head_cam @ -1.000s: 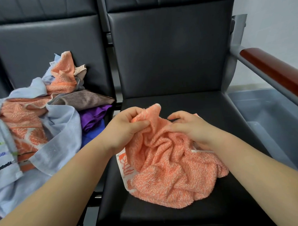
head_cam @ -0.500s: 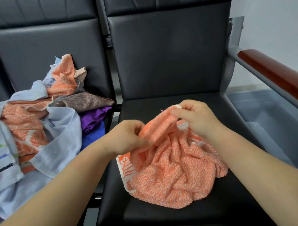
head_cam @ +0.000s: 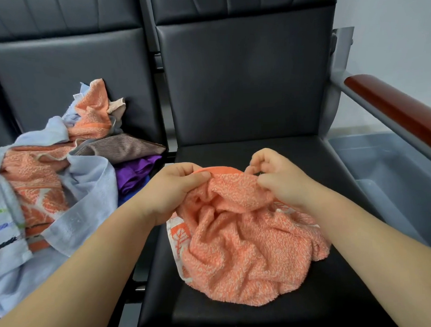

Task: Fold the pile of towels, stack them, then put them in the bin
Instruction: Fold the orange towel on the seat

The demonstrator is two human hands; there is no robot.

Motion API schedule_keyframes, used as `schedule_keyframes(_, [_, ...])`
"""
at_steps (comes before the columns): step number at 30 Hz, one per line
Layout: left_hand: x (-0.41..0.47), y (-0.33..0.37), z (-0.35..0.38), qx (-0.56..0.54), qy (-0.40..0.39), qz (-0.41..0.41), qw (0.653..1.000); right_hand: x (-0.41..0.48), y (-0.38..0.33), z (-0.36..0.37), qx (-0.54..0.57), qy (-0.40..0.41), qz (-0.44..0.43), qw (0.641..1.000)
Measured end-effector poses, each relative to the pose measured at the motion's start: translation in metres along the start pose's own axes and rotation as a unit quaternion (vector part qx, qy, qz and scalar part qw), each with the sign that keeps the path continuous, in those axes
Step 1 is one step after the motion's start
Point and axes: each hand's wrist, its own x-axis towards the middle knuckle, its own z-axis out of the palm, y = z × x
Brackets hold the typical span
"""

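A crumpled orange towel (head_cam: 239,255) lies on the black chair seat (head_cam: 258,152) in front of me. My left hand (head_cam: 171,189) pinches the towel's upper hem at the left, thumb on top. My right hand (head_cam: 278,178) pinches the same hem a short way to the right, fingers curled over the edge. Between the two hands the hem is lifted slightly off the seat. On the neighbouring seat to the left sits the pile of towels (head_cam: 46,184), orange, pale blue, brown and purple. The grey bin (head_cam: 390,172) stands on the floor at the right of the chair.
A wooden-topped armrest (head_cam: 398,110) on a grey metal frame runs between the seat and the bin. The chair backs rise behind both seats. A light wall is at the far right.
Both hands have worked along the orange towel to its hem. The right hand moved down and nearer the left, and the hem now stretches between them.
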Motion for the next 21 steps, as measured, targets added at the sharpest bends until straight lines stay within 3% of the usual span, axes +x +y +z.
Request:
schedule_keyframes(3, [-0.001,0.003,0.002,0.092,0.008,0.028,0.995,-0.006,-0.016,0.003,-0.066,-0.115,0.006,0.991])
schedule_keyframes(5, [-0.004,0.007,0.007,0.132,0.010,0.047,0.990,-0.011,-0.024,0.008,-0.124,-0.134,-0.004,0.983])
schedule_keyframes(8, [-0.008,0.014,0.012,0.172,0.010,0.083,0.981,-0.013,-0.027,0.015,-0.222,-0.076,-0.046,0.971])
schedule_keyframes(12, [-0.016,0.024,-0.003,0.222,-0.092,0.058,0.969,-0.008,-0.017,0.011,-0.131,-0.003,-0.071,0.989])
schedule_keyframes(14, [-0.016,0.024,-0.018,0.336,-0.116,0.044,0.934,-0.005,-0.012,0.004,-0.149,0.021,-0.060,0.987])
schedule_keyframes(17, [-0.012,0.021,-0.036,0.472,-0.028,0.060,0.879,0.000,-0.005,-0.012,-0.171,0.068,-0.036,0.982])
schedule_keyframes(21, [-0.009,0.020,-0.039,0.427,0.051,0.099,0.898,-0.004,-0.011,-0.022,-0.179,0.035,-0.035,0.983])
